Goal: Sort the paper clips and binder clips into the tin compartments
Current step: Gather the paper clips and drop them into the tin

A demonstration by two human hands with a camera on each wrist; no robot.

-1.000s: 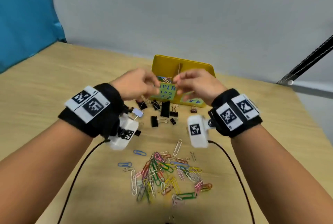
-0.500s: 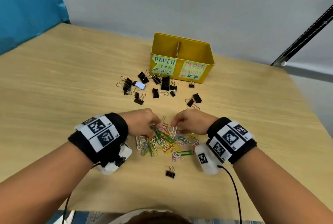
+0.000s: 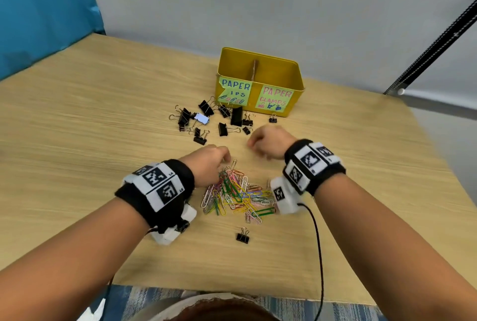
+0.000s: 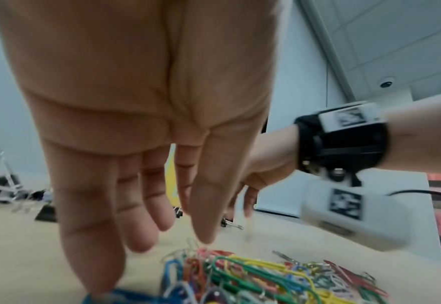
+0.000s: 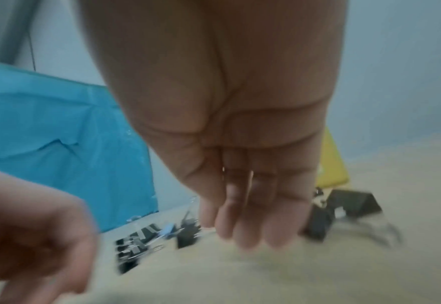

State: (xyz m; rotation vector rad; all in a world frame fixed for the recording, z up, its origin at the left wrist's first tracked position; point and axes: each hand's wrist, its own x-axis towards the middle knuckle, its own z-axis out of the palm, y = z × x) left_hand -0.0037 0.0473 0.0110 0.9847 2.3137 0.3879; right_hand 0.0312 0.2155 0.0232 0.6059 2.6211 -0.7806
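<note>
A yellow tin [image 3: 296, 75] with a centre divider stands at the back, labelled for paper clips on the left and paper clamps on the right. Coloured paper clips [image 3: 237, 194] lie in a pile near me. My left hand [image 3: 222, 159] reaches down with straight fingers [image 4: 203, 230] onto the pile's far left edge [image 4: 253, 275]. My right hand [image 3: 254, 144] hangs blurred above the table between pile and tin. Its fingers [image 5: 250, 232] are pressed together with thin silver wire showing among them, seemingly a paper clip. Black binder clips [image 3: 206, 119] lie scattered before the tin.
One small binder clip [image 3: 242, 236] lies alone near the table's front edge. A large binder clip [image 5: 344, 205] sits just beyond my right fingers. A blue curtain [image 3: 46, 11] hangs at the far left. A black cable [image 3: 318, 238] trails from my right wrist.
Both hands came back from the tin to the paper clip pile. The right hand has since lifted off the pile toward the tin. The left hand stays at the pile.
</note>
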